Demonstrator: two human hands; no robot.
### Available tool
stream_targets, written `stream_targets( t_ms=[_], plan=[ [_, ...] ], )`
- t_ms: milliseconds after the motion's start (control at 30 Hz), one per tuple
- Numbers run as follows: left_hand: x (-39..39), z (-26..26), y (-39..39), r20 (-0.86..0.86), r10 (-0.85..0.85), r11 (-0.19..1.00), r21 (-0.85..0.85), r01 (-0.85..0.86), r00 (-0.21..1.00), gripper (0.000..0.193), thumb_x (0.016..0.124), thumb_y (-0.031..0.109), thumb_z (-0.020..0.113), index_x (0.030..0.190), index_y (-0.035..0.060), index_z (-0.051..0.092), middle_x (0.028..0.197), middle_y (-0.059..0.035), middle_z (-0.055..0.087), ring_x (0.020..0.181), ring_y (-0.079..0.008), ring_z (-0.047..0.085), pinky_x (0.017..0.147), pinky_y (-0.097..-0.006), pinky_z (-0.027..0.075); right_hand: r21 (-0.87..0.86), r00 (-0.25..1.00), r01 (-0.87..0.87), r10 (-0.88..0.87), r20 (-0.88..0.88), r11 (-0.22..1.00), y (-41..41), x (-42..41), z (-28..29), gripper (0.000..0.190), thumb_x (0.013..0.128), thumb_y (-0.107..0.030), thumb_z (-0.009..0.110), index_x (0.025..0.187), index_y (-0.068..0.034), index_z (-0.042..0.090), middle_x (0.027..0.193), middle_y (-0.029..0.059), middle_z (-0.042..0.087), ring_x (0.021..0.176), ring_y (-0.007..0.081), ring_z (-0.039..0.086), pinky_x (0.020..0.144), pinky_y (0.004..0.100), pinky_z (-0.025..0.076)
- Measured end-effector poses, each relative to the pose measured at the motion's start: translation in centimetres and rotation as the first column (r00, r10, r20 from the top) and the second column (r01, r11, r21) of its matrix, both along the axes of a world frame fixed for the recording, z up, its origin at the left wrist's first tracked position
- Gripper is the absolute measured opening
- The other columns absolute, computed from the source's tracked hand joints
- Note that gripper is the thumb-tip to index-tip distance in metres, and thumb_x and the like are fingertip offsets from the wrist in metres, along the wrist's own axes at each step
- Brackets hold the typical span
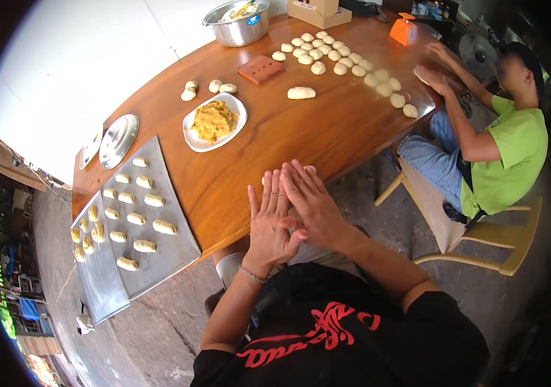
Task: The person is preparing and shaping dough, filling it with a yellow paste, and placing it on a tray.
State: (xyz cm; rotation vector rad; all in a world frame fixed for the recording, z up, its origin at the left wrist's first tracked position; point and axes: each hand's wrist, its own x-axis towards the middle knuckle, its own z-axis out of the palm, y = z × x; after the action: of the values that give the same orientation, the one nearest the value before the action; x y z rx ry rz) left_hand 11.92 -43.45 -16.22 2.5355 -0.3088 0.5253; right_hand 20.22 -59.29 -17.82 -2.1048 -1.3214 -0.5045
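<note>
My left hand (271, 217) and my right hand (311, 205) lie flat, side by side and partly overlapping, at the table's near edge. A piece of pale dough (310, 169) shows in small parts past the fingertips; most of it is hidden beneath the hands. Beyond them, a white plate (239, 129) holds a mound of yellow-orange filling (213, 121). A longer dough piece (301, 93) lies by itself further up the table. To the left, metal baking trays (169, 249) bear several small rolled dough pieces (136, 218).
Rows of dough balls (324, 49) cover the far right of the wooden table (266, 126), near a brown perforated block (261, 69). A steel pot (240, 29), cardboard box (321, 14), orange scale (403, 31) and metal lid (119, 141) stand around. A co-worker (512, 140) sits at right.
</note>
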Motion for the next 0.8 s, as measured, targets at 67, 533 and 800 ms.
stream_targets(
  t_ms=[67, 533, 800],
  plan=[
    [0.2, -0.6, 0.1, -0.027, 0.016, 1.0, 0.002, -0.016, 1.0, 0.124, 0.098, 0.092, 0.028, 0.172, -0.0077, 0.024, 0.178, -0.0296, 0.026, 0.169, -0.0459, 0.017, 0.132, -0.0667, -0.003, 0.053, 0.997, -0.019, 0.023, -0.08, 0.998, 0.6, -0.2, -0.9, 0.1, 0.109, -0.066, 0.044, 0.16, 0.019, 0.034, 0.166, 0.0375, 0.04, 0.159, 0.0549, 0.032, 0.133, 0.0616, 0.02],
    [12.7, -1.6, 7.4, -0.106, 0.145, 0.96, 0.256, -0.114, 0.984, 0.105, 0.103, 0.08, 0.038, 0.175, 0.0039, 0.026, 0.181, -0.0229, 0.023, 0.169, -0.0484, 0.0, 0.129, -0.0721, -0.006, -0.154, 0.98, 0.197, -0.197, 0.017, 0.968, 7.4, 12.2, -1.3, 0.097, 0.107, -0.073, 0.043, 0.164, 0.005, 0.041, 0.166, 0.0341, 0.043, 0.161, 0.0513, 0.031, 0.132, 0.0653, 0.015],
    [22.7, -0.5, 11.4, 0.189, 0.281, 0.843, 0.42, -0.336, 0.941, 0.112, 0.1, 0.087, 0.034, 0.175, 0.0041, 0.027, 0.182, -0.0256, 0.018, 0.17, -0.0439, -0.001, 0.127, -0.0751, -0.011, -0.169, 0.952, 0.306, -0.298, 0.073, 0.937, 12.2, 23.2, -0.4, 0.113, 0.101, -0.088, 0.028, 0.171, 0.0, 0.032, 0.179, 0.032, 0.018, 0.17, 0.0439, 0.001, 0.134, 0.064, -0.006]
  ],
)
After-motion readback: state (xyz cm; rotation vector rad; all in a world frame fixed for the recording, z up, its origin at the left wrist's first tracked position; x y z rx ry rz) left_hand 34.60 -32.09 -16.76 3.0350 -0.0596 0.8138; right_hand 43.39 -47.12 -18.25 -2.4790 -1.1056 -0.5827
